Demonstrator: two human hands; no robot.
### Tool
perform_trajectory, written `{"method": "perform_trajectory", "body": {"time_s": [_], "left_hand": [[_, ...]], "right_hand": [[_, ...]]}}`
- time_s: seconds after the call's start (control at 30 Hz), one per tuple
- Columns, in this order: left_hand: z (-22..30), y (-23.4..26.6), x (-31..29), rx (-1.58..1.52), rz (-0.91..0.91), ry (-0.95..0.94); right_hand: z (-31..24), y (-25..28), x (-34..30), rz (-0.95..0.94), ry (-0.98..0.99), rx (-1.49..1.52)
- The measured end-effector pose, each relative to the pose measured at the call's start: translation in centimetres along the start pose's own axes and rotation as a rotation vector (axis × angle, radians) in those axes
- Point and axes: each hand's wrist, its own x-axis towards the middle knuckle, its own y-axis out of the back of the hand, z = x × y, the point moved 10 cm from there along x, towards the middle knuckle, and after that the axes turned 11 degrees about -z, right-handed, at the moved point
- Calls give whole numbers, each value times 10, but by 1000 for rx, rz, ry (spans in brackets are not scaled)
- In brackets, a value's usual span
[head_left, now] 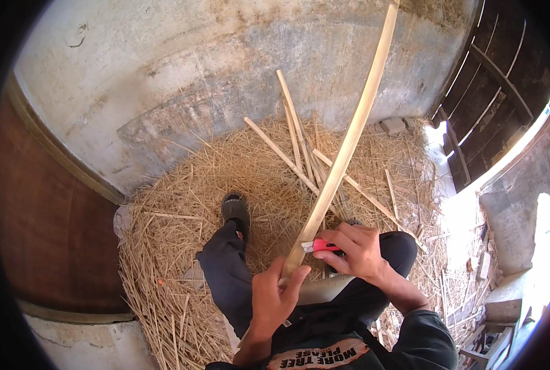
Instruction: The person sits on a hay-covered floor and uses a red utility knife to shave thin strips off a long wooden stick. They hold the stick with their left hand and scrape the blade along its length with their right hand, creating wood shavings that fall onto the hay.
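Observation:
A long pale bamboo strip (350, 139) slants up and away from my lap toward the wall. Its near end is gripped by my left hand (275, 291), with the thumb along one side. My right hand (356, 251) is closed around a red utility knife (325, 245). The knife's short blade lies against the strip, just beyond my left hand. Part of the knife's handle is hidden by my right fingers.
Shavings and straw-like slivers (182, 246) cover the floor around my feet. Several more bamboo strips (296, 132) lie ahead, some leaning on the stained wall (225, 68). A brown door panel (53, 216) stands at left, dark wooden boards (497, 80) at right.

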Motion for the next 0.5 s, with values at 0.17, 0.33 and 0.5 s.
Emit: {"method": "perform_trajectory", "body": {"time_s": [0.17,0.33,0.5], "left_hand": [[-1,-2,2,34,-7,-9],[1,-3,1,38,-7,2],[-1,-4,-2,-5,-10,28]], "right_hand": [[-2,-5,-1,-27,0,-37],[7,4,3,16,-38,-31],[10,9,4,55,-26,-28]]}}
